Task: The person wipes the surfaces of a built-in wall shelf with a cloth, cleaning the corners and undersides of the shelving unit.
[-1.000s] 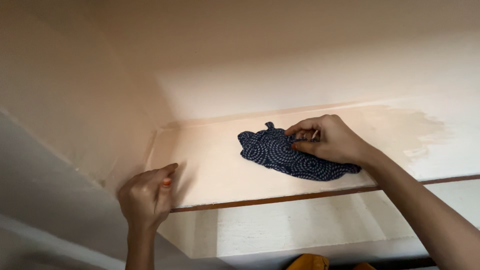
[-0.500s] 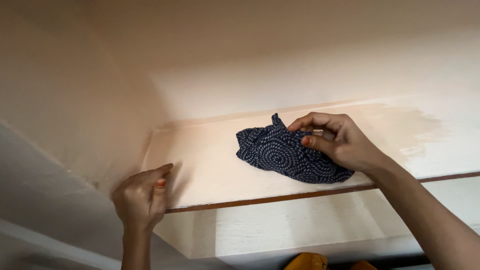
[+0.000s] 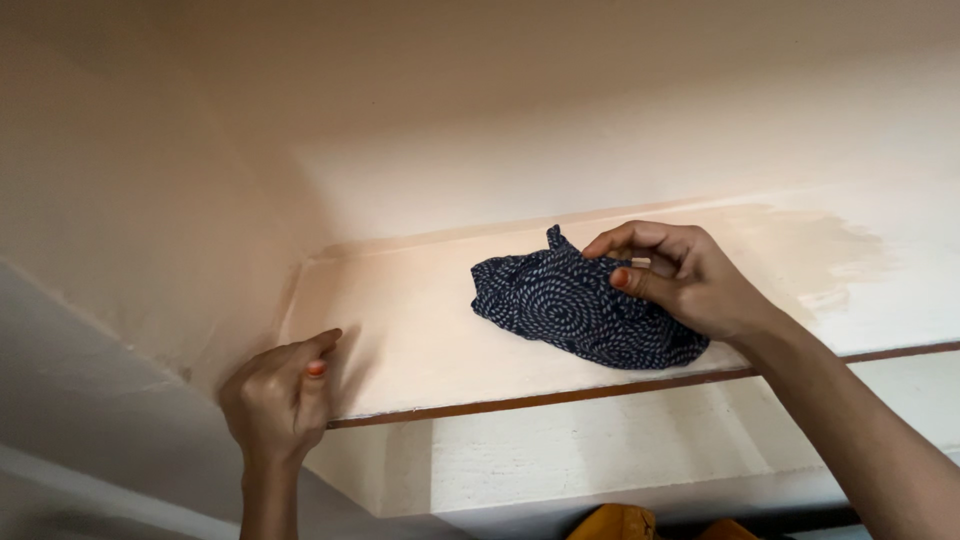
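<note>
The cloth (image 3: 575,310) lay bunched on the shelf (image 3: 420,330), its long axis running from upper left to lower right, roughly along the shelf's front edge but slanted so that the right end sat closest to that edge. A small peak of fabric stood up at the cloth's back, pointing toward the wall (image 3: 520,130) behind. The cloth was dark navy, printed all over with pale dashes arranged in concentric swirls, and it was crumpled into soft folds rather than spread flat, with a wavy hem along its front. The right hand (image 3: 685,280) rested on the cloth's right half, thumb and forefinger drawn together and pinching a fold near the top of the cloth, the other fingers curled behind them. The left hand (image 3: 275,400) was well to the left of the cloth, at the shelf's front left corner, fingers loosely curled together and touching the shelf edge, holding nothing. The shelf itself was pale with a thin brown strip along its front edge, and a darker stain marked its surface to the right of the cloth. Something yellow (image 3: 615,523) showed below the shelf, under the cloth.
</note>
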